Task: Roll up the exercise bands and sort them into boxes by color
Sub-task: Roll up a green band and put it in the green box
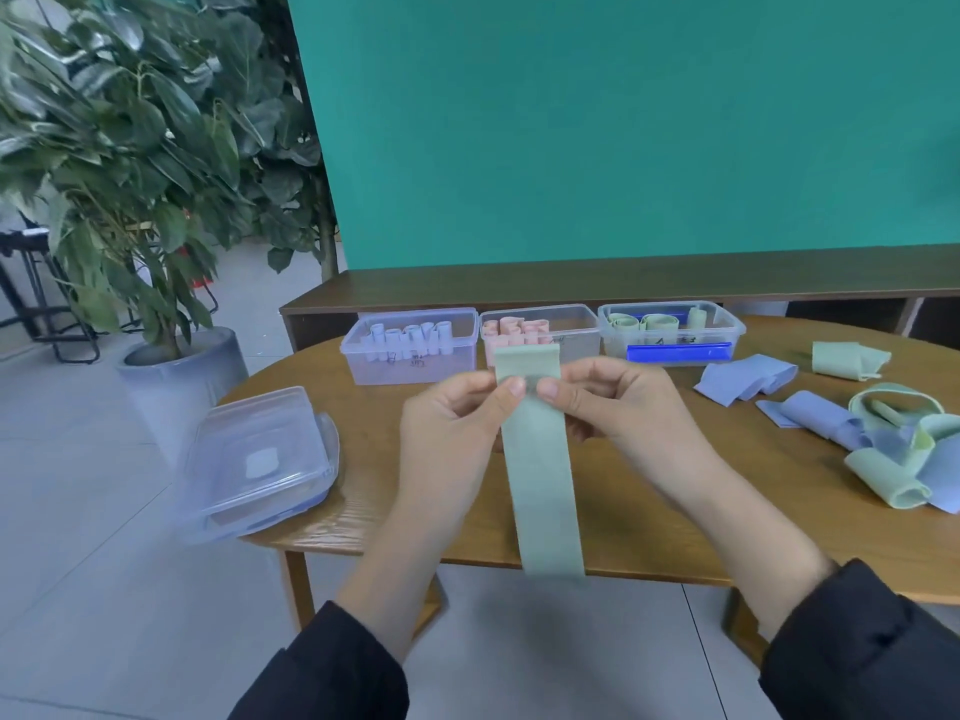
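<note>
A long pale green band (pixel 543 475) hangs flat in front of me, its top end up near the boxes and its lower end past the table's front edge. My left hand (pixel 457 423) pinches its left edge near the top; my right hand (pixel 618 402) pinches the right edge at the same height. Behind stand three clear boxes: the left box (pixel 410 368) holds several light blue rolls, the middle box (pixel 582 324) pink rolls, the right box (pixel 727 330) green rolls and blue clips. Loose blue and green bands (pixel 883 449) lie in a pile at the right.
A stack of clear lids (pixel 260 465) sits at the table's left edge, overhanging it. The round wooden table (pixel 374 491) has a low wooden shelf (pixel 571 283) and a green wall behind. A potted plant (pixel 145 200) stands on the floor to the left.
</note>
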The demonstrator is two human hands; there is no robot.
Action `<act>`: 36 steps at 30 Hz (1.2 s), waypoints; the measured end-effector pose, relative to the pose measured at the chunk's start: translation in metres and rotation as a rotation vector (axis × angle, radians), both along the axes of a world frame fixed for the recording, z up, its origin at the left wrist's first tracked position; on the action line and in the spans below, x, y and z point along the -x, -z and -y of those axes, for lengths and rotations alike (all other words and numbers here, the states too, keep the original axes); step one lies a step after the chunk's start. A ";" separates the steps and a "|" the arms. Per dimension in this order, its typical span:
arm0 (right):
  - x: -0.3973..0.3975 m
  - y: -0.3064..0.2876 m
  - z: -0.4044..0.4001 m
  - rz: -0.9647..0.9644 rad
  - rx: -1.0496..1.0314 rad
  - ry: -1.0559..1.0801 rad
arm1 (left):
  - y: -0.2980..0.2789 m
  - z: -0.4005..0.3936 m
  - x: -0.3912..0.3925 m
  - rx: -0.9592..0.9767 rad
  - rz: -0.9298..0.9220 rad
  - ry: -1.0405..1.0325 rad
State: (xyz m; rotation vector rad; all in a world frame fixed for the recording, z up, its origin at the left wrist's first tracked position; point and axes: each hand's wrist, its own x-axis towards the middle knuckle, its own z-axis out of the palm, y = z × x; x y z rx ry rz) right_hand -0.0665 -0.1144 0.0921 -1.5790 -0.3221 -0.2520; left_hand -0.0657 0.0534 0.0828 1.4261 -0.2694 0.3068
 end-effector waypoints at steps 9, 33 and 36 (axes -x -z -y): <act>-0.056 0.024 0.014 0.031 0.121 0.135 | 0.036 0.009 -0.054 -0.094 -0.115 -0.030; -0.167 0.045 0.029 -0.207 0.104 0.073 | 0.067 -0.007 -0.069 -0.395 -0.289 0.185; -0.182 0.050 0.030 -0.224 0.090 0.094 | 0.068 -0.007 -0.068 -0.410 -0.269 0.151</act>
